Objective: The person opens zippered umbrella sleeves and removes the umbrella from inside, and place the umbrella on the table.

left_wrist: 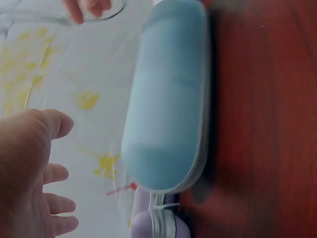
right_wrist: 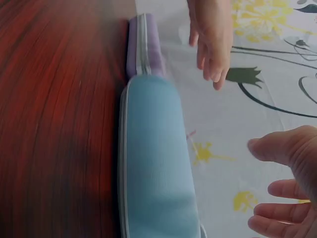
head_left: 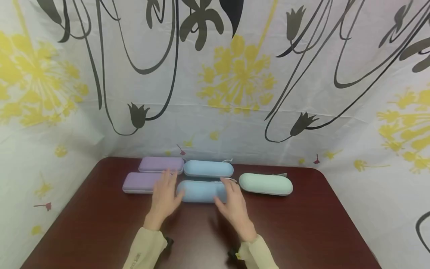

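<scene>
A light blue zippered case (head_left: 198,191) lies in the front row, with a hand at either end of it. My left hand (head_left: 163,198) is at its left end, fingers spread, overlapping the front purple case (head_left: 139,183) in the head view. At the right end is my right hand (head_left: 235,207), its fingers extended and thumb apart, holding nothing. Both wrist views show space between each hand's fingers and thumb, beside the long rounded blue case (left_wrist: 166,99). Behind the front blue case lies a second blue case (head_left: 208,169).
Another purple case (head_left: 161,164) sits at the back left. To the right lies a mint green case (head_left: 266,184) with a strap. All rest on a dark reddish-brown table (head_left: 302,224), backed by a patterned cloth (head_left: 201,130) that also hangs along both sides.
</scene>
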